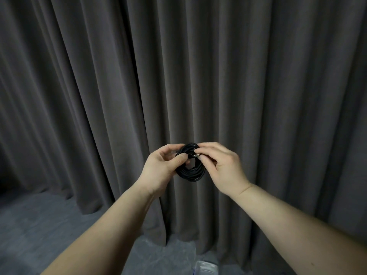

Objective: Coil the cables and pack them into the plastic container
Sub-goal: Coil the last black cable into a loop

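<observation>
Up in front of the dark grey pleated curtain (79,96), near the middle of the view, two bare hands hold a black round coil of thin cable (191,169). At nine o'clock of the coil, the left hand (165,167) curls round its side, thumb pressing the loops. At three o'clock, the right hand (222,167) pinches the small silver plug end (195,155). The cable looks light, soft and springy, so the loops may pop open. Best to hold all the loops together. At six o'clock, low down on the grey floor (39,225), a clear plastic container (205,267) peeks in.
</observation>
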Action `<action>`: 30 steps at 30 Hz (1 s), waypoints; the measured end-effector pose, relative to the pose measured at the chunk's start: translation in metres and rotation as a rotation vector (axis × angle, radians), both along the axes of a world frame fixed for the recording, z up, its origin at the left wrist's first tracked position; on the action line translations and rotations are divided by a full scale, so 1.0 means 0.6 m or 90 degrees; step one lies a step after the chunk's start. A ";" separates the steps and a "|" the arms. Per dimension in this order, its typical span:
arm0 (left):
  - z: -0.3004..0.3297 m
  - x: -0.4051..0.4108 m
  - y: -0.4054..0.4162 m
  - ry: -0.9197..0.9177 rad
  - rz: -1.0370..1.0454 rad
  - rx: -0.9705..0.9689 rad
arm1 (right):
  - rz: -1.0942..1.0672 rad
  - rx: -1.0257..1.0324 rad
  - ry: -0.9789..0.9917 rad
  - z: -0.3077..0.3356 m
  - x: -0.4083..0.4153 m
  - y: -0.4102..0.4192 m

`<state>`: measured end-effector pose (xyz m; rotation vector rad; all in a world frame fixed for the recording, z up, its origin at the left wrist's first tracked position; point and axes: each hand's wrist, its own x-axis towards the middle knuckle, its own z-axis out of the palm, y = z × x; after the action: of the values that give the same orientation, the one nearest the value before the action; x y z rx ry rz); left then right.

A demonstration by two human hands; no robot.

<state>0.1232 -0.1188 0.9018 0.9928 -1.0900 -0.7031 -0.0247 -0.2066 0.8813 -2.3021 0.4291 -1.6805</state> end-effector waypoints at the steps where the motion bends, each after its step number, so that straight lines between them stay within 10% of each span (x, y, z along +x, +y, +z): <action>1: -0.002 -0.003 -0.001 0.026 0.006 -0.003 | 0.012 0.066 -0.028 0.002 0.002 0.003; 5: -0.008 -0.016 -0.005 0.131 0.019 -0.010 | 0.070 0.254 -0.088 0.002 0.012 0.001; 18: -0.009 -0.023 0.002 0.197 -0.050 0.010 | 0.097 0.276 -0.067 0.006 0.013 0.000; 24: 0.000 -0.023 -0.006 0.145 -0.006 0.011 | -0.072 -0.121 0.037 0.008 0.000 -0.005; 30: -0.009 -0.018 -0.006 0.008 0.003 0.035 | -0.082 -0.183 0.109 0.010 -0.004 -0.022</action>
<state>0.1122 -0.1224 0.8964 1.0363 -1.0620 -0.7384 -0.0272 -0.2199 0.8874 -2.6934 0.3996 -1.7063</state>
